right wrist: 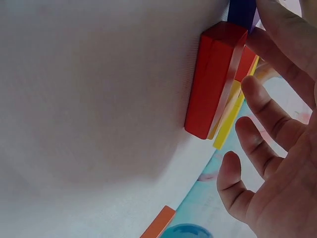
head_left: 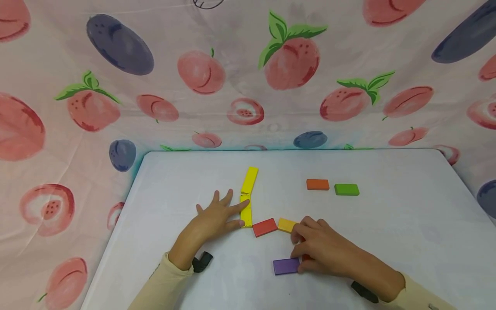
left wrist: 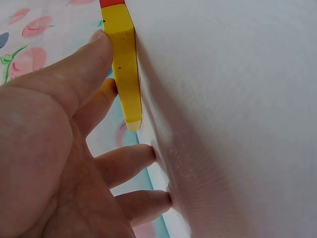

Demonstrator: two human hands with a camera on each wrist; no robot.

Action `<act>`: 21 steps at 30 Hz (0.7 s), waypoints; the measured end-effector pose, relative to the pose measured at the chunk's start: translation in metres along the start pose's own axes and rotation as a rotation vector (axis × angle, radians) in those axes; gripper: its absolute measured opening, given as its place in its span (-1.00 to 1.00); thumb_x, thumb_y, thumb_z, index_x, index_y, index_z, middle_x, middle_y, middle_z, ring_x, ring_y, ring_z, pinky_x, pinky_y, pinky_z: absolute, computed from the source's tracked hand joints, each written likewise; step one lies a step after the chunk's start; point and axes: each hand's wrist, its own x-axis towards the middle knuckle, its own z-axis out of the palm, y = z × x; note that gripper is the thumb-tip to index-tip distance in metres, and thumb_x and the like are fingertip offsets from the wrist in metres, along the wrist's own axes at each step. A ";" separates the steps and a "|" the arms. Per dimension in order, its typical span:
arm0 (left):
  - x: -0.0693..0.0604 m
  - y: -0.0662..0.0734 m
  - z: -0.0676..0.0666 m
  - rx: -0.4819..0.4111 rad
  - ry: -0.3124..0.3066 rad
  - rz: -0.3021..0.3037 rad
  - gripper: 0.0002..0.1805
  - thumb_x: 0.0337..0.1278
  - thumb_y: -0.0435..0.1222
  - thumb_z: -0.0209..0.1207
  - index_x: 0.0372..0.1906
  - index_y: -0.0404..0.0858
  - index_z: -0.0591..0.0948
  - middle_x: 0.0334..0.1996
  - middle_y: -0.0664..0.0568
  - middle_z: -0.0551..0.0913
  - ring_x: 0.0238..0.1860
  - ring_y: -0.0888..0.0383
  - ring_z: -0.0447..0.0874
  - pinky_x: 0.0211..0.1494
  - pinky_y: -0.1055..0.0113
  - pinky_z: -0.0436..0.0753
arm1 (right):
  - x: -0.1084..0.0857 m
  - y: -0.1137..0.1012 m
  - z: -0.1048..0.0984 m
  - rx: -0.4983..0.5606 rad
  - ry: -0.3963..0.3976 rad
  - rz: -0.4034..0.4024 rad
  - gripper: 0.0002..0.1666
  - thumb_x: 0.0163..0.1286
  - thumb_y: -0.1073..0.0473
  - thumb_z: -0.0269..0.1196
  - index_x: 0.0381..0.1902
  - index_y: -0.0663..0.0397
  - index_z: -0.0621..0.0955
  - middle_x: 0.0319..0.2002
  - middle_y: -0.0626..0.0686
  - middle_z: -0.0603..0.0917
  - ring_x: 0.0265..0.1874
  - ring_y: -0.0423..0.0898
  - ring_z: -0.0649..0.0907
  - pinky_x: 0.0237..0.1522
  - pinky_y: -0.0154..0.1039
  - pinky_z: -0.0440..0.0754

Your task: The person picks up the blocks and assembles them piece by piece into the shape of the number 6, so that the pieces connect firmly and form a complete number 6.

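My left hand (head_left: 213, 217) spreads its fingers over the lower yellow block (head_left: 246, 215). Its thumb and index fingertip touch that block. Another yellow block (head_left: 249, 180) lies end to end above it. A red block (head_left: 265, 227) and an orange-yellow block (head_left: 285, 225) continue the bent row to the right. With thumb and index finger, my right hand (head_left: 325, 247) pinches the right end of a purple block (head_left: 286, 266), while the other fingers curve loosely. Beside the purple block stands a second red block (right wrist: 215, 79), mostly covered by the right hand in the head view.
Farther back on the white table (head_left: 407, 206) lie an orange block (head_left: 317, 184) and a green block (head_left: 346, 189). A fruit-print cloth (head_left: 232, 38) hangs behind the table's back edge and along its sides.
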 end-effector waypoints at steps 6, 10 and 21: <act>0.001 -0.001 0.001 0.005 -0.006 -0.002 -0.32 0.30 0.12 0.24 0.49 0.39 0.33 0.65 -0.09 0.07 0.63 -0.40 -0.18 0.29 -0.71 -0.04 | -0.001 0.001 -0.001 0.007 -0.020 0.027 -0.82 0.12 -0.24 0.53 -0.33 -0.51 0.77 -0.19 -0.31 0.48 -0.04 -0.22 0.37 -0.11 -0.19 0.38; 0.002 -0.002 0.001 0.000 -0.005 0.000 -0.32 0.30 0.12 0.24 0.49 0.40 0.34 0.65 -0.09 0.07 0.63 -0.40 -0.18 0.29 -0.71 -0.04 | -0.002 0.001 -0.002 0.013 -0.026 0.035 -0.81 0.12 -0.24 0.54 -0.33 -0.51 0.77 -0.19 -0.31 0.48 -0.03 -0.22 0.37 -0.12 -0.19 0.39; 0.002 -0.003 0.002 -0.004 -0.005 0.008 -0.32 0.30 0.11 0.25 0.49 0.38 0.33 0.65 -0.10 0.06 0.63 -0.41 -0.19 0.27 -0.72 -0.04 | -0.006 0.001 0.000 0.012 -0.015 0.029 -0.81 0.12 -0.23 0.54 -0.41 -0.48 0.72 -0.16 -0.31 0.49 -0.02 -0.23 0.37 -0.13 -0.22 0.39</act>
